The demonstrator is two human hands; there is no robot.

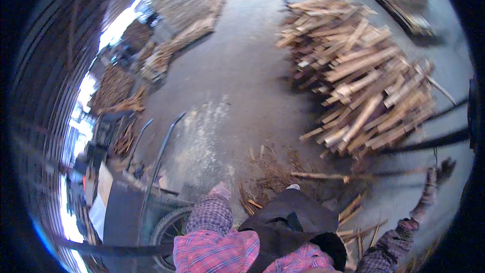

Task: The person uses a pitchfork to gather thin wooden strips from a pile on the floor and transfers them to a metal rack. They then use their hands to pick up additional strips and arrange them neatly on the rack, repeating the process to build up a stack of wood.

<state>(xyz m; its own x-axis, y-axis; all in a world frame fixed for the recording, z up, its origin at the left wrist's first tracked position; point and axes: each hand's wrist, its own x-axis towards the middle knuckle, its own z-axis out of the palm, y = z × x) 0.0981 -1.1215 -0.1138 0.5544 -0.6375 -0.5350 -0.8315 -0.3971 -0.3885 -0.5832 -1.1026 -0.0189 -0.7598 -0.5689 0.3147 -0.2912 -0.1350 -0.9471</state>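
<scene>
My left hand (221, 189) hangs in front of me at the end of a checked sleeve, blurred, above the concrete floor and beside a handcart (166, 204). No held thing shows there, and its fingers cannot be made out. My right arm reaches far out to the right. My right hand (446, 170) looks dark and smeared by motion, close to the far end of a long wooden stick (322, 175); whether it grips that stick I cannot tell. Bark and wood scraps (269, 174) litter the floor before my feet.
A large heap of cut wooden strips (363, 79) lies ahead to the right. The cart's wheel (172, 225) and metal handles (163, 151) are on my left. Stacked material (182, 3) stands ahead on the left, with a loaded pallet (401, 0) at the far right.
</scene>
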